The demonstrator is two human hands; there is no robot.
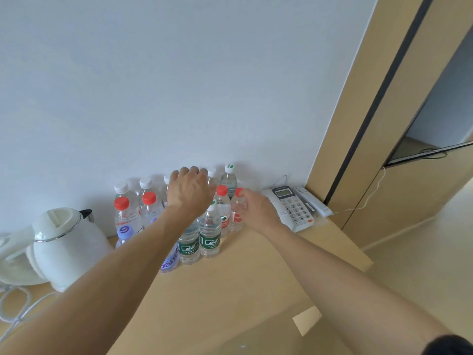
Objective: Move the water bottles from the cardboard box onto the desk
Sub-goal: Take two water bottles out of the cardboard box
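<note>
Reaching over upright bottles [210, 231] grouped on desk [256, 272]: left hand [190, 192], fingers curled down over a rear bottle's top, grip hidden. Right hand [252, 207] gripping red-capped bottle [236, 213] just left of it, nearer of the two. Box not in view; contents unverifiable.

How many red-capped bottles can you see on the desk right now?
4. Two at the left of the cluster, one right of the left hand, one held by the right hand. The arms may hide more.
</note>
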